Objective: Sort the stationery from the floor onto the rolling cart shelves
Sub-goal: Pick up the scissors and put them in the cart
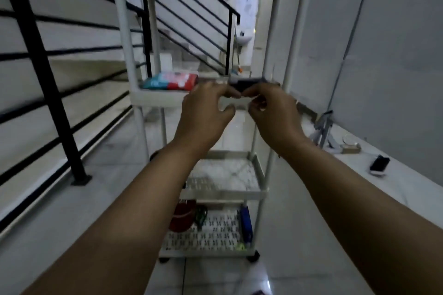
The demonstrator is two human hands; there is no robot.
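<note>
Left hand (206, 105) and right hand (271, 105) pinch a small dark object (247, 84) together. The cart (153, 99) shelf holds a red-blue packet (172, 81) at nine o'clock.

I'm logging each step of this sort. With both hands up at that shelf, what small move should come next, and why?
Probably lower the dark item onto the shelf beside the red and blue packet and let go: the left hand and right hand pinch it just above that shelf's rim.
</note>
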